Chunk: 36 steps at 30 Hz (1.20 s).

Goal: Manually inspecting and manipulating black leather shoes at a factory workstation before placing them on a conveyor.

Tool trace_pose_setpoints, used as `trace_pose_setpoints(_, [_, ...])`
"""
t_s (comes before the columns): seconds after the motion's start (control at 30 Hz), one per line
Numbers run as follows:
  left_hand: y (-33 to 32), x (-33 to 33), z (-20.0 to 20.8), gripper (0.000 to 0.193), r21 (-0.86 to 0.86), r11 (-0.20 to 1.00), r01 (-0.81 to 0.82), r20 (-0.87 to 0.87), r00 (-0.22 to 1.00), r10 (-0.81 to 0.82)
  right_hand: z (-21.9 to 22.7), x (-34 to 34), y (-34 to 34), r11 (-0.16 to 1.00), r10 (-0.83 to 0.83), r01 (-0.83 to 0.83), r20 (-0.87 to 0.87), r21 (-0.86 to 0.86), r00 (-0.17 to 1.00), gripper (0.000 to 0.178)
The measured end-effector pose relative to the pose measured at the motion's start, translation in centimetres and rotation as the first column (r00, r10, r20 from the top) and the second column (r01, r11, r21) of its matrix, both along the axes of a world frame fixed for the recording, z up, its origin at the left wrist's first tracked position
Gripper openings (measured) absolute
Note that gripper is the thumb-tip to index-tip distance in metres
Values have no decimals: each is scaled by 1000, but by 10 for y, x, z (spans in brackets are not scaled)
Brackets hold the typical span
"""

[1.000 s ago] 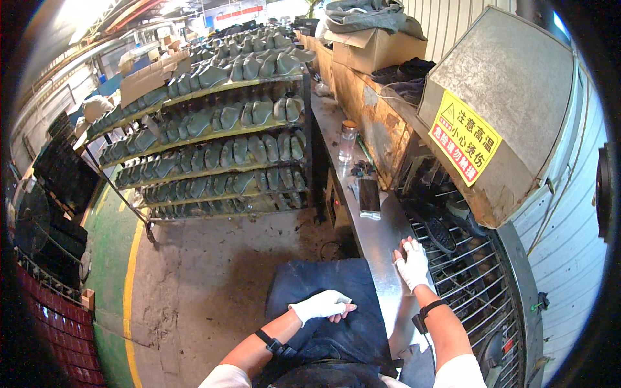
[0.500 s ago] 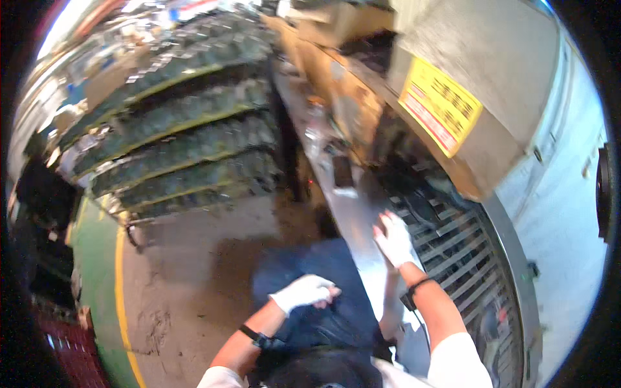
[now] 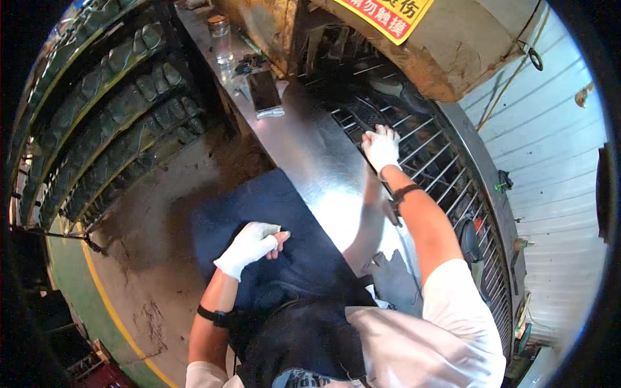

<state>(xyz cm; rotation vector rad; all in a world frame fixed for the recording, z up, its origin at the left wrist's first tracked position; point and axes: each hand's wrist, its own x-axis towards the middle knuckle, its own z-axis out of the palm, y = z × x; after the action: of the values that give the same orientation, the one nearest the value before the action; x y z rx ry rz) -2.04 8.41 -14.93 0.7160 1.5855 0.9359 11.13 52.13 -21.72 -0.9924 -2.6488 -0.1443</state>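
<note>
My left hand, in a white glove with bare fingertips, is curled closed above the dark blue apron over my lap. I see nothing in it. My right hand, gloved the same way, reaches over the edge of a slatted metal rack. Its fingers are bent and a little apart, close to a black textured piece that looks like a shoe sole lying on the bars. Whether they touch it I cannot tell. Further back on the rack lies another dark shoe-like piece.
A shiny metal ledge runs between me and the rack, bearing a dark phone-like slab and a clear bottle. A rusty hood with a yellow sign overhangs the rack. Left stands a tiered shelf of dark shoe-like pieces.
My view has swung to the right and closer to the rack. My right hand has moved from the ledge's edge toward the black piece on the bars. My left hand stays curled.
</note>
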Motion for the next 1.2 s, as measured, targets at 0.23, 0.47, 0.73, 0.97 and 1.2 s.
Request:
trace_pose_setpoints(0.23, [-6, 12, 15, 41, 72, 997, -3, -67, 998, 7, 111, 41, -93, 939, 212, -211, -29, -271, 977, 33])
trace_pose_setpoints(0.47, [7, 51, 69, 112, 458, 870, 183, -738, 624, 257, 269, 76, -200, 245, 344, -568, -477, -786, 809, 12])
trace_pose_setpoints(0.73, [-1, 63, 76, 38, 338, 733, -590, 371, 799, 472, 225, 40, -138, -131, 109, -377, -391, -917, 914, 72])
trace_pose_setpoints(0.97, [-40, 71, -8, 52, -16, 734, -679, 398, 669, 628, 77, 53, 66, 883, 42, -101, -136, -458, 990, 100])
trace_pose_setpoints(1.2, [-19, 49, 2, 49, -207, 770, -603, 245, 730, 638, 36, 35, 234, 692, -23, -240, -353, -681, 935, 107])
